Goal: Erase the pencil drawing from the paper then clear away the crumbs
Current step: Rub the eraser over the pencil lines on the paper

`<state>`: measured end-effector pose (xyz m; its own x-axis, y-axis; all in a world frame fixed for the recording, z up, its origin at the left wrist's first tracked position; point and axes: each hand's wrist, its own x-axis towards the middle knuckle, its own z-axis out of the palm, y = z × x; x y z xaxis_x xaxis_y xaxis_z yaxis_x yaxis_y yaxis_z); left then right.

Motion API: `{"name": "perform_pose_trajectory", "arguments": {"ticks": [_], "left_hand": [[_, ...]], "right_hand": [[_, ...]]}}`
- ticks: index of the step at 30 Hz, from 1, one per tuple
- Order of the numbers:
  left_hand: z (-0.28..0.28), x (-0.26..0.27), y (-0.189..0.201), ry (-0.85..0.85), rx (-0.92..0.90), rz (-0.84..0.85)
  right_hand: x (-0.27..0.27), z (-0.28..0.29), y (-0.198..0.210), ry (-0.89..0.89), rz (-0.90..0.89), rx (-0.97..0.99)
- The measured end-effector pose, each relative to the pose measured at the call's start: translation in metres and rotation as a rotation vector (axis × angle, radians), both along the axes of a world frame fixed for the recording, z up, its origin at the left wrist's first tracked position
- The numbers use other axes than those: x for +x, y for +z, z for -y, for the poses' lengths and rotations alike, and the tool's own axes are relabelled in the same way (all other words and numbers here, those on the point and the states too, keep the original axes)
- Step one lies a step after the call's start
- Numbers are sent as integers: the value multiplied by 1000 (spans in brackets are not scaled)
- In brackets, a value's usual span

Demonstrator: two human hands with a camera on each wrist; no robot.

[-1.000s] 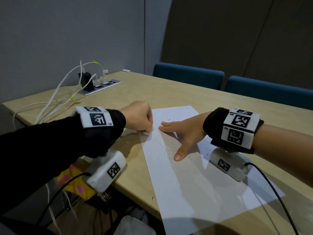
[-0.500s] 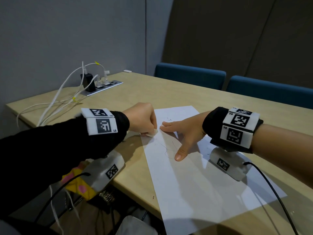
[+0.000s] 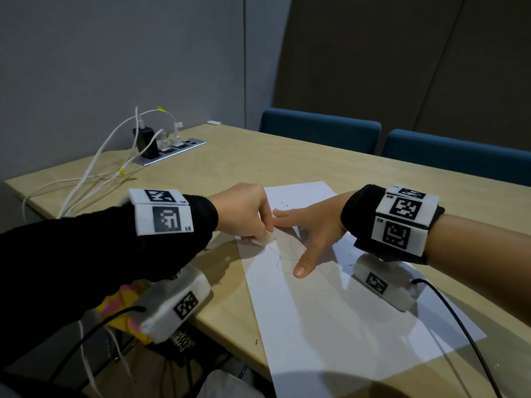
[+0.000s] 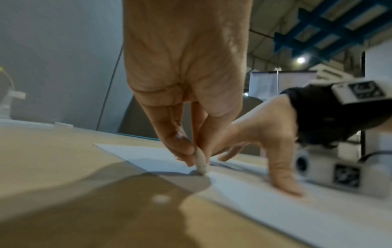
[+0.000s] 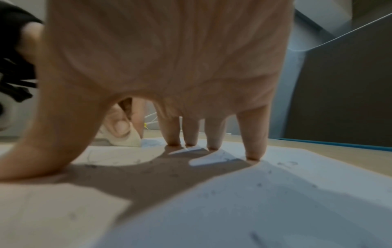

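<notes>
A white sheet of paper (image 3: 330, 311) lies on the wooden table (image 3: 258, 162) with thin pencil lines (image 3: 280, 255) near its upper left part. My left hand (image 3: 244, 214) pinches a small white eraser (image 3: 265, 239) and presses its tip on the paper's left edge, as the left wrist view shows at the eraser (image 4: 201, 163). My right hand (image 3: 310, 225) lies flat on the sheet with straight, spread fingers (image 5: 253, 147) and thumb, just right of the lines. Dark eraser crumbs (image 5: 259, 184) are scattered on the paper around the right hand.
A power strip (image 3: 169, 152) with a black charger and white cables (image 3: 94, 170) sits at the table's far left. Two blue chair backs (image 3: 319, 129) stand behind the far edge. The table's near edge runs just left of the paper.
My left hand with the eraser has shifted slightly right and down along the paper's left edge, toward the pencil lines. The right hand has stayed pressed in place.
</notes>
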<state>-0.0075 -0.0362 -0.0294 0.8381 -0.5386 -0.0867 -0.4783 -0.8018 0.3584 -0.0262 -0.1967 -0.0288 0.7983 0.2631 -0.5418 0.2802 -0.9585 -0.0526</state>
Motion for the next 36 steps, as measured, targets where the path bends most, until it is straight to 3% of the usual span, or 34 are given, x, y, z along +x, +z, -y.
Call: {"name": "perform_pose_trajectory", "arguments": {"ticks": [4,9,13,20,27,32,36], "left_hand": [[-1,11,3,45,-3,41],[2,-6,-1,-32,-2,5],[2,-2,1,-33,19,84],[5,-11,-3,-55,-17,-19],[0,2,2,-8,10,62],[1,-15,-4,-76,-8,-36],[-2,0,1,-12,52,79]], "right_hand": [[0,1,0,-2,14,1],[7,3,-4,-3,-27,38],[4,2,-4,-10,-18,22],[7,0,-3,16,-42,49],[3,3,-3,-33,-7,30],[7,1,-6,3,-24,25],[3,2,-2,-17,-4,-8]]}}
